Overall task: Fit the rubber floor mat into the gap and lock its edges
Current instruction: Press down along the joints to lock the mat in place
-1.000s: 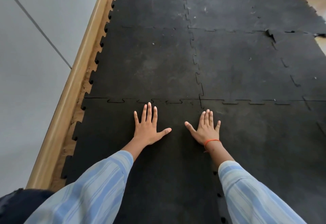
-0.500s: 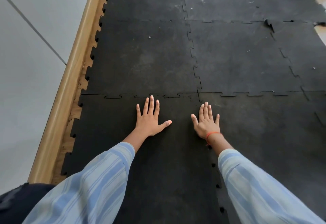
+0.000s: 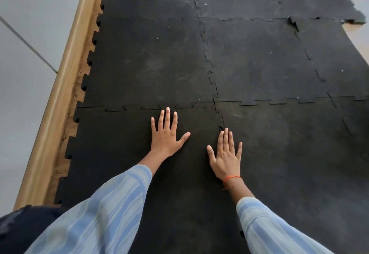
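A black rubber floor mat [image 3: 115, 153] with jigsaw edges lies flat at the near left, among other black mats. My left hand [image 3: 165, 136] presses flat on it, fingers spread, just below its far seam [image 3: 149, 107]. My right hand [image 3: 225, 157], with an orange wrist band, lies flat over the mat's right seam, fingertips by a small open notch [image 3: 221, 128] in that seam. Neither hand holds anything.
A wooden skirting strip [image 3: 60, 98] and a grey wall [image 3: 24, 74] run along the left. Bare floor shows between the mat teeth and the skirting. A lifted, torn mat corner [image 3: 292, 22] sits at the far right, beside bare floor [image 3: 357, 40].
My right hand has slid back toward me along the right seam. My left hand stays near the far seam. The view has shifted slightly.
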`<state>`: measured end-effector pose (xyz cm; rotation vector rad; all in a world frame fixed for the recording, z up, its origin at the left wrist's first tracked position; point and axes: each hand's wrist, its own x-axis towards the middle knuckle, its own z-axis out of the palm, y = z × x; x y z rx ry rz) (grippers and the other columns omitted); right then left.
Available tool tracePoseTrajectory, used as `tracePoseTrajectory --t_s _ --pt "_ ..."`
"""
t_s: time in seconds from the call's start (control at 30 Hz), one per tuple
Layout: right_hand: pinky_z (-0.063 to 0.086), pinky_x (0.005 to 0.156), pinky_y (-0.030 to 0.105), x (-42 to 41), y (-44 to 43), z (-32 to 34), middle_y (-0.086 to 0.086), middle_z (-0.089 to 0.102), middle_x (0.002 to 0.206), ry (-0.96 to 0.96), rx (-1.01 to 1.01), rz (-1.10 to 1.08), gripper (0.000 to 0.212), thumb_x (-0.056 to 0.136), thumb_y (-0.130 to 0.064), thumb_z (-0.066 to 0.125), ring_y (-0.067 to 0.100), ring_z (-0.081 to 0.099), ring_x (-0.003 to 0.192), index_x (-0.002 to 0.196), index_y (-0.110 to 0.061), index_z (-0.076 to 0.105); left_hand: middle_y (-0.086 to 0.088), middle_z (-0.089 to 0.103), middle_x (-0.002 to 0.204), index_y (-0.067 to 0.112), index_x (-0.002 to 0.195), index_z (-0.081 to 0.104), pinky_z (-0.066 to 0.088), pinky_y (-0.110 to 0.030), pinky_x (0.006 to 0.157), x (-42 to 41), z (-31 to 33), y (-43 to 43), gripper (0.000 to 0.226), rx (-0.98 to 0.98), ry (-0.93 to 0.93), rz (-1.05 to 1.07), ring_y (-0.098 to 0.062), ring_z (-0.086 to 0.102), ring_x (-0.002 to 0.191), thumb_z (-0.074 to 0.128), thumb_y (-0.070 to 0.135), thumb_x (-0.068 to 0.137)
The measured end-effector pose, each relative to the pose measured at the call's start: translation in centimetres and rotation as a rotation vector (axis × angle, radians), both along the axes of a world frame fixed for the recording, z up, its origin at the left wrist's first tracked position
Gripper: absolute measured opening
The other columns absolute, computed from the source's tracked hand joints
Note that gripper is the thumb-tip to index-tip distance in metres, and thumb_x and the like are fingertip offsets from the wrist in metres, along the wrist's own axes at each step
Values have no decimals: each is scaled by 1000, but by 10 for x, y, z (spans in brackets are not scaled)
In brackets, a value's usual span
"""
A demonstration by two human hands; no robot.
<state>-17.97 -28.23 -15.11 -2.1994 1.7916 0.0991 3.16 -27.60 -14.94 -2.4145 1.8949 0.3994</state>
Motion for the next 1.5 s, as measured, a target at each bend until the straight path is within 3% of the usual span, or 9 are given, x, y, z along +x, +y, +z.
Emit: tracePoseTrajectory --t_s 0.1,0.27,0.37,0.6,0.77,0.93,1.13,1.33,1.5 --pt "-10 119 42 -7 16 0 -3 -10 159 -42 -31 -18 75 86 -58 -2 11 -14 145 149 -17 -8 -12 -8 162 18 154 -1 -1 -52 118 -7 -3 10 89 -68 -6 10 -27 -7 148 3 73 84" --pt "3 118 39 -11 33 -6 5 25 157 -99 -226 -49 67 95 -48 19 16 18 146 147 -8 32 -11 -1 162 18 154 8 0 -50 118 -9 -7 14 86 -113 -3 17 -26 0 149 8 71 86" --pt "5 117 40 -8 30 -4 7 32 154 -121 -223 -50 65 95 -48 23 18 24 144 144 -7 39 -11 -2 162 18 154 7 0 -50 118 -9 -7 14 85 -104 -10 23 -26 -1 149 10 70 87" --pt "23 113 41 -20 66 -2 9 50 142 -239 -297 -100 68 99 -50 13 24 42 134 128 -7 56 -11 -4 162 19 154 6 -1 -50 118 -10 -6 14 84 -93 -9 21 -26 -3 149 14 70 88" --pt "20 113 45 -21 69 -5 10 54 136 -173 -343 -79 63 97 -52 18 24 38 131 122 -12 60 -11 -3 162 19 154 7 -1 -50 118 -9 -6 13 82 -99 -20 30 -26 -2 149 19 69 90" --pt "23 112 42 -31 86 -7 5 57 135 -252 -385 -137 64 98 -51 17 19 40 131 119 -11 62 -10 -2 162 19 155 9 1 -49 119 -9 -3 14 83 -96 -7 30 -25 -1 149 20 69 90" --pt "28 111 48 -43 113 -12 11 55 126 -180 -394 -315 43 92 -43 40 23 42 120 113 -12 62 -11 1 162 18 154 12 2 -49 119 -9 -7 14 82 -98 -12 31 -26 2 148 23 69 90" --pt "26 112 46 -46 117 -11 10 55 127 -217 -376 -313 40 92 -41 42 22 43 121 113 -13 62 -11 -3 162 18 154 7 2 -50 119 -9 -5 15 82 -64 -29 13 -27 0 148 20 69 91" --pt "22 113 44 -62 171 -11 7 49 133 -157 -349 -347 39 93 -40 39 24 40 127 121 -18 54 -11 -4 162 19 154 5 1 -50 119 -8 -5 15 82 -52 -36 10 -26 -1 148 18 69 91"
